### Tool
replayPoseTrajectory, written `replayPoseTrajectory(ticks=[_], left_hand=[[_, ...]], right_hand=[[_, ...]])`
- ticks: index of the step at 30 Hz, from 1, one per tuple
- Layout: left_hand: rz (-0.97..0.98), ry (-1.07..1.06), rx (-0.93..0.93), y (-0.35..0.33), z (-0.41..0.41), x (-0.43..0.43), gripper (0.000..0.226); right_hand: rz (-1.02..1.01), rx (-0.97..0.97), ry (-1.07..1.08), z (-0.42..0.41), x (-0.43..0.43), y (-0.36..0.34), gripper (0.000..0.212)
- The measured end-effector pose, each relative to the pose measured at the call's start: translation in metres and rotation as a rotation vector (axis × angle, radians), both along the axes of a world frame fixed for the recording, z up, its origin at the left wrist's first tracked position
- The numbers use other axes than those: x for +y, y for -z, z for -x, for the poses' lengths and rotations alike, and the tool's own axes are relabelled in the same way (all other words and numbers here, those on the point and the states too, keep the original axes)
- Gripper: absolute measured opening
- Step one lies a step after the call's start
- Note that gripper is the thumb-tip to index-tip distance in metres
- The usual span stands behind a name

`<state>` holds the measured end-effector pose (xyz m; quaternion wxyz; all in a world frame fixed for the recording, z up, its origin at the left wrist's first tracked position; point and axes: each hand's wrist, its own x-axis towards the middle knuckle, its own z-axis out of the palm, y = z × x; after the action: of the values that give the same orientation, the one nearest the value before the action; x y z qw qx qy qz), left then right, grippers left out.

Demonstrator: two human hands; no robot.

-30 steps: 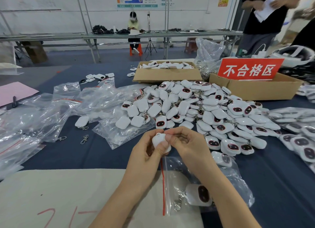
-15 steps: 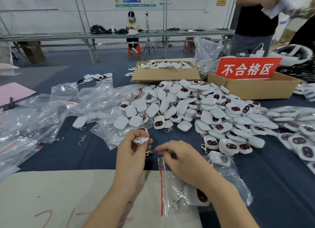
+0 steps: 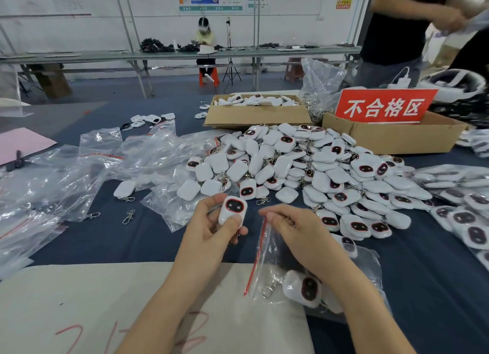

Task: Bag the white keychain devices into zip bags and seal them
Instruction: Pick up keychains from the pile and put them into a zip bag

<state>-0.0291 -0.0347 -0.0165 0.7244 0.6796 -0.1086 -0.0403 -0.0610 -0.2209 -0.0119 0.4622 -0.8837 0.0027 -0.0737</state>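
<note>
One white keychain device (image 3: 232, 212) is gripped in your left hand (image 3: 209, 229), just left of the zip bag (image 3: 270, 269). Your right hand (image 3: 299, 237) pinches the bag's far mouth corner; pull this mouth wide, then slide the device in beside the bagged device (image 3: 304, 287).

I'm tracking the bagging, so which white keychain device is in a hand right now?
Only the keychain device gripped in the left hand, its dark face toward the camera; the right hand pinches just the zip bag, and the pile lies untouched.
</note>
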Motion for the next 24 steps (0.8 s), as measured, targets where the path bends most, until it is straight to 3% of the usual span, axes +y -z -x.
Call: replayPoseTrajectory(ticks=[4,11,17,24], left_hand=[[-0.118,0.135,0.001,-0.001,0.005,0.004,0.029],[-0.197,0.166,0.002,0.007,0.009,-0.001,0.019],[-0.066,0.212,0.050,0.008,0.017,-0.011,0.026],[-0.100,0.278,0.004,0.004,0.037,-0.024,0.029]], right_hand=[[-0.091,-0.045,0.071,-0.001,-0.004,0.004,0.022],[-0.212,-0.112,0.111,-0.002,-0.004,0.003,0.019],[-0.262,-0.102,0.134,-0.005,0.001,0.002,0.020],[-0.270,-0.126,0.136,-0.003,0.006,-0.002,0.017]])
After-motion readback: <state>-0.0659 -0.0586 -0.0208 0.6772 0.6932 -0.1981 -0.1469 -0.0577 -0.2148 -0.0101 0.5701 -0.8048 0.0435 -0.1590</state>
